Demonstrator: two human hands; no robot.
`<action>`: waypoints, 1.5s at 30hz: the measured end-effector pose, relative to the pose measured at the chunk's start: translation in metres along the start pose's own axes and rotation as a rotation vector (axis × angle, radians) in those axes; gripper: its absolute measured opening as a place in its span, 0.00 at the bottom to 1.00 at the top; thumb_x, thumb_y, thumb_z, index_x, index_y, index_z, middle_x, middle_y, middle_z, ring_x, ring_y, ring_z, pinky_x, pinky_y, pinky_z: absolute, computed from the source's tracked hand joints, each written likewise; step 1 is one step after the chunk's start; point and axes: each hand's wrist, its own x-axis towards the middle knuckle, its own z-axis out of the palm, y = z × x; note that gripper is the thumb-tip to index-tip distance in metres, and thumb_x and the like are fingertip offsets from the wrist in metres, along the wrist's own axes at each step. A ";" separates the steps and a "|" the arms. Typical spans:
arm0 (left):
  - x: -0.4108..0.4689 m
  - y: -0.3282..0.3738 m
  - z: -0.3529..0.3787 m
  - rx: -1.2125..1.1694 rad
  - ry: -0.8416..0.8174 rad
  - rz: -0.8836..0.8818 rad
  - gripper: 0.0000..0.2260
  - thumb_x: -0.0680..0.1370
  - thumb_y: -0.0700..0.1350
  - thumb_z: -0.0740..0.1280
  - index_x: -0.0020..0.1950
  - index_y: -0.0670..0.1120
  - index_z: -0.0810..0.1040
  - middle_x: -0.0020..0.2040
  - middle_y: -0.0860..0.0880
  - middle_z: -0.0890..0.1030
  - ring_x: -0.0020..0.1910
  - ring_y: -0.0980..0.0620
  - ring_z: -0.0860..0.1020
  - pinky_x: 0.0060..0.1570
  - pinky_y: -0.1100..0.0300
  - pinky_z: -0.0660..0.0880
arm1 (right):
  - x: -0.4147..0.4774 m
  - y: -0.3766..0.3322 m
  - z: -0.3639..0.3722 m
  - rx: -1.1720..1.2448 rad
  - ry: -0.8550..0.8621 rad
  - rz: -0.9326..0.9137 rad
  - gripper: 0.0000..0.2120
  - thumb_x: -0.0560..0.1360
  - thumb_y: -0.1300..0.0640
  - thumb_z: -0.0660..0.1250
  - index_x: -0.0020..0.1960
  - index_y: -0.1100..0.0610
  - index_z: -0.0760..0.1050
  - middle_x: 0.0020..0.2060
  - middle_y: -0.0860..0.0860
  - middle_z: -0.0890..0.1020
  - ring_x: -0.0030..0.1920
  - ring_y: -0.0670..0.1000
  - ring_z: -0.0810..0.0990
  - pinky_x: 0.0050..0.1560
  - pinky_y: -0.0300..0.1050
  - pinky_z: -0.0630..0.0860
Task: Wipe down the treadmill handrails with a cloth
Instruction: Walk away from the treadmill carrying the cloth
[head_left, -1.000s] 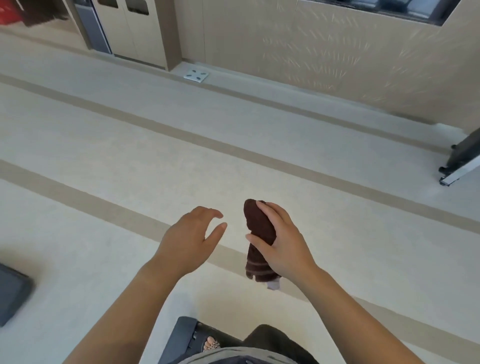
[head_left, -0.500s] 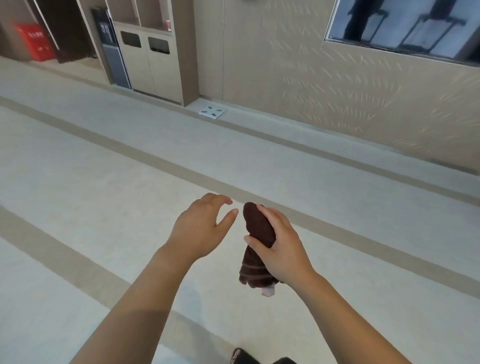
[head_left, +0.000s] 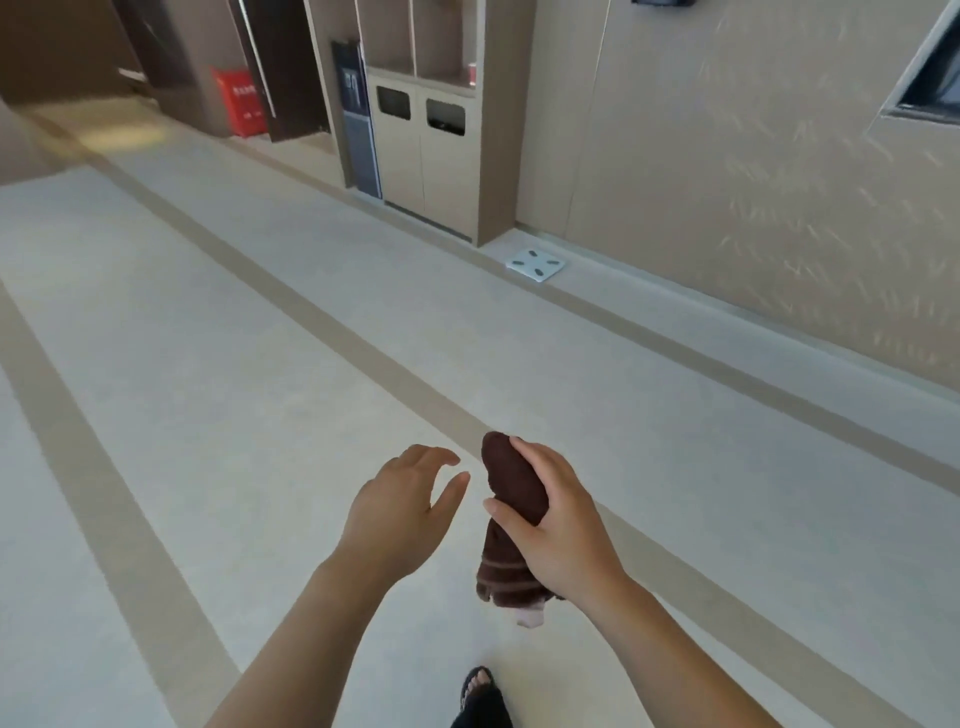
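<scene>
My right hand (head_left: 563, 525) is shut around a rolled dark brown cloth (head_left: 511, 486), held upright in front of me with its striped lower end and a white tag hanging below my palm. My left hand (head_left: 402, 506) hovers just left of the cloth, fingers spread and curved, holding nothing and not touching it. No treadmill or handrail is in view.
Pale floor with tan stripes (head_left: 291, 296) stretches ahead. A beige wall (head_left: 727, 171) runs along the right, with a white bathroom scale (head_left: 535, 264) at its foot. A cabinet with two bin openings (head_left: 421, 140) and a red box (head_left: 239, 104) stand further back. My sandalled foot (head_left: 480, 691) shows below.
The view has swung up and to the left: the dark treadmill parts at the bottom and right edges are gone, the cabinet and scale have come closer. Both hands keep the same pose.
</scene>
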 end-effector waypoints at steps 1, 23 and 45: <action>0.043 0.001 0.000 0.013 -0.014 0.025 0.17 0.79 0.56 0.56 0.64 0.52 0.72 0.63 0.55 0.74 0.56 0.53 0.75 0.55 0.53 0.73 | 0.036 0.010 -0.005 0.006 0.027 0.006 0.28 0.72 0.46 0.69 0.70 0.44 0.64 0.65 0.39 0.68 0.62 0.35 0.68 0.55 0.22 0.61; 0.728 -0.024 -0.024 -0.018 -0.037 0.016 0.16 0.78 0.58 0.56 0.63 0.55 0.72 0.63 0.57 0.73 0.52 0.56 0.76 0.55 0.52 0.73 | 0.705 0.197 -0.089 -0.017 0.056 0.063 0.28 0.73 0.46 0.69 0.70 0.44 0.63 0.65 0.40 0.68 0.61 0.38 0.69 0.60 0.36 0.66; 1.363 -0.246 -0.129 0.054 -0.106 0.011 0.16 0.78 0.59 0.55 0.62 0.55 0.72 0.64 0.56 0.72 0.55 0.54 0.75 0.55 0.55 0.73 | 1.370 0.255 0.035 -0.045 0.038 0.041 0.29 0.72 0.46 0.69 0.70 0.45 0.63 0.65 0.44 0.70 0.64 0.44 0.70 0.60 0.34 0.68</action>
